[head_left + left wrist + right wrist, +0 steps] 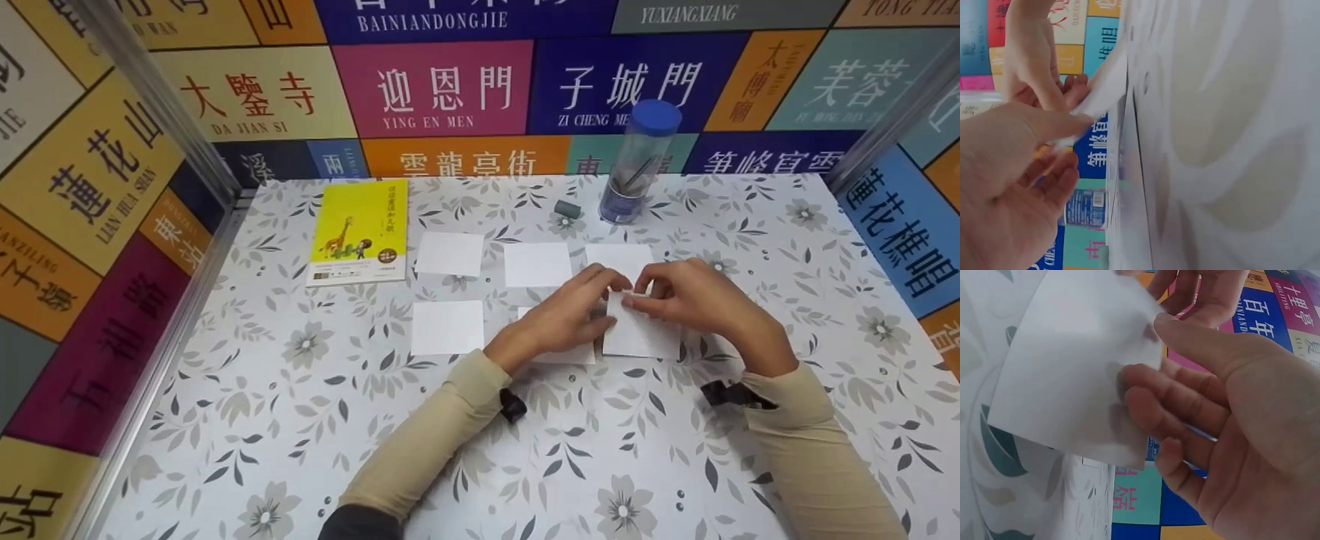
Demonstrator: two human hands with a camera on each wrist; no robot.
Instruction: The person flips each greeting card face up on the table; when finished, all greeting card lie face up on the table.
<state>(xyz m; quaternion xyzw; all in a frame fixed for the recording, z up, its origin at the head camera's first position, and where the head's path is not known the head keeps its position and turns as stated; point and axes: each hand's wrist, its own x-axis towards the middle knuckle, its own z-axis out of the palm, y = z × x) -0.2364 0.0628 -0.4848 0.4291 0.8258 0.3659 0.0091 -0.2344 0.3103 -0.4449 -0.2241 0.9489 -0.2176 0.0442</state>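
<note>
A white square paper [643,334] is between the two hands at the right end of the near row. My left hand [559,315] pinches its upper left edge. At the top edge, my right hand [697,296] pinches it with thumb and fingers. In the left wrist view, the paper [1107,84] stands tilted off the table, its far edge raised. From the right wrist view, the sheet [1072,371] looks blank, with fingertips at its edge. Partly under the left hand lies another white square [570,355]; one more [619,255] lies just beyond the hands.
More white squares lie leftward: two in the far row [450,253] [537,264], one nearer [448,328]. A yellow book [360,232] lies at the back left. At the back right stand a clear blue-lidded canister [637,165] and a small dark cylinder [568,208]. Printed panels wall the table.
</note>
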